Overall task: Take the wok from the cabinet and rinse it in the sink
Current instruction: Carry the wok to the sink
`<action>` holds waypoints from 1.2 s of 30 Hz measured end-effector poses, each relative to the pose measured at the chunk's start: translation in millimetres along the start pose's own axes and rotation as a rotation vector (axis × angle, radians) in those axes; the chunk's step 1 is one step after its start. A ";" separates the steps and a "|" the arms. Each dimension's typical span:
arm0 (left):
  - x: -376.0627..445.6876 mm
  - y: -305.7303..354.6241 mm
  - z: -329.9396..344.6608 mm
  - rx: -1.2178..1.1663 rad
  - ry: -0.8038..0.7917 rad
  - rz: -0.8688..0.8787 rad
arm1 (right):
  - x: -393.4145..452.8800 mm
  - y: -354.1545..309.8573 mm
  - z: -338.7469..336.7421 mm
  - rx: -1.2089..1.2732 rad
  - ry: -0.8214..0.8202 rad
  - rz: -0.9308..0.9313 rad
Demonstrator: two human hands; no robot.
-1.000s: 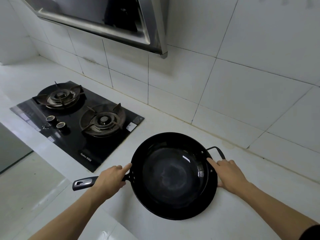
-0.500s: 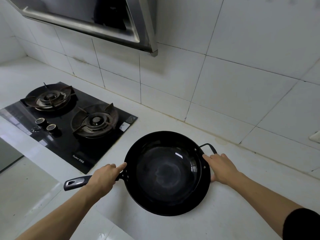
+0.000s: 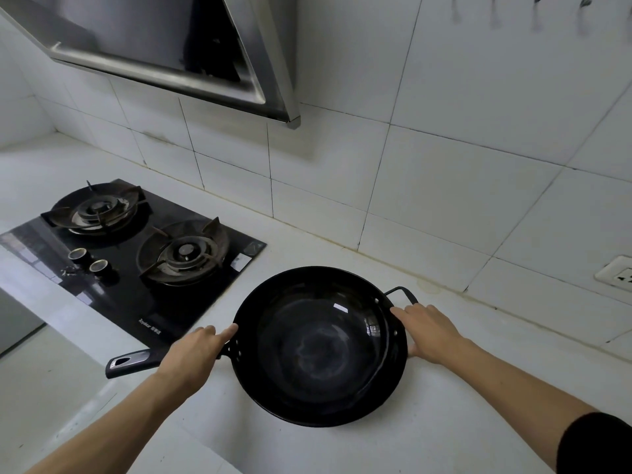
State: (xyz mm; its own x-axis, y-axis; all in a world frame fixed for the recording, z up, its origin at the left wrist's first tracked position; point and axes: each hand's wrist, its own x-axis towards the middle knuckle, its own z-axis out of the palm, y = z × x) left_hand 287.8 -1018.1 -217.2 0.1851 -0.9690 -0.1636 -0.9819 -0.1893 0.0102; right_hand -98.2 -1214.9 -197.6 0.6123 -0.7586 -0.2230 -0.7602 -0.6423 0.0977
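A black wok [image 3: 319,347] sits over the white countertop [image 3: 444,439], right of the stove. Its long handle points left, with a grey end sticking out past my wrist. My left hand [image 3: 191,354] is wrapped around that long handle near the rim, index finger stretched along the edge. My right hand [image 3: 429,331] grips the wok's right rim just below the small loop handle [image 3: 405,294]. The inside of the wok looks bare and shiny. No sink or cabinet is in view.
A black glass two-burner gas stove [image 3: 113,261] lies on the counter to the left. A steel range hood [image 3: 178,53] hangs above it. White wall tiles run behind, with a power socket [image 3: 619,277] at the far right and hooks along the top right edge.
The view has swung slightly to the right, so the stove sits further left in frame and the socket has come into sight. Both hands keep the same hold on the wok.
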 end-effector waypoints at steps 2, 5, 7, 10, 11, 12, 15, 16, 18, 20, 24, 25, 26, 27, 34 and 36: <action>-2.2 -0.1 -7.6 -0.013 0.041 -0.007 | -1.7 2.9 -5.3 0.013 0.027 -0.003; -7.0 0.7 -22.0 -0.012 0.119 -0.012 | -4.6 7.0 -19.3 0.011 0.087 -0.018; -11.4 0.1 -32.2 0.007 0.153 -0.023 | -5.3 8.8 -31.4 0.008 0.122 -0.033; -18.7 -4.8 -45.9 0.055 0.196 -0.045 | -3.0 10.1 -49.4 -0.024 0.174 -0.075; -21.7 -6.5 -51.5 0.066 0.214 -0.050 | -2.0 9.4 -55.8 -0.041 0.194 -0.092; -24.9 -8.9 -56.9 0.069 0.234 -0.053 | -0.6 8.0 -62.1 -0.058 0.213 -0.110; -37.6 -19.3 -74.7 0.070 0.267 -0.071 | 2.7 -1.6 -81.2 -0.081 0.280 -0.159; -42.8 -23.7 -79.3 0.082 0.276 -0.087 | 4.7 -6.4 -87.1 -0.083 0.295 -0.173; -53.1 -34.8 -87.0 0.097 0.299 -0.115 | 9.9 -18.6 -98.7 -0.078 0.319 -0.190; -62.3 -51.4 -92.1 0.103 0.322 -0.135 | 16.4 -35.4 -111.2 -0.074 0.323 -0.197; -81.1 -99.8 -95.3 0.098 0.335 -0.156 | 31.8 -84.0 -138.1 -0.104 0.323 -0.211; -87.3 -113.9 -95.0 0.095 0.346 -0.163 | 36.0 -99.5 -145.0 -0.116 0.326 -0.216; -94.1 -128.5 -95.1 0.094 0.360 -0.175 | 41.2 -116.0 -151.6 -0.122 0.327 -0.223; -101.5 -143.6 -96.1 0.086 0.366 -0.187 | 45.7 -133.6 -158.2 -0.125 0.325 -0.233; -162.6 -263.7 -98.8 0.064 0.400 -0.250 | 85.6 -267.4 -188.3 -0.158 0.346 -0.326; -178.9 -297.3 -98.8 0.066 0.402 -0.268 | 96.9 -303.0 -195.6 -0.148 0.350 -0.352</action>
State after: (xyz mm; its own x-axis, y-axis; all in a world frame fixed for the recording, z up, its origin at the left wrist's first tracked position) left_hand 550.6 -804.1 -93.5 0.4199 -0.8747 0.2422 -0.8956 -0.4425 -0.0453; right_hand 233.9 -1115.2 -59.1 0.8807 -0.4687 0.0680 -0.4716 -0.8547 0.2169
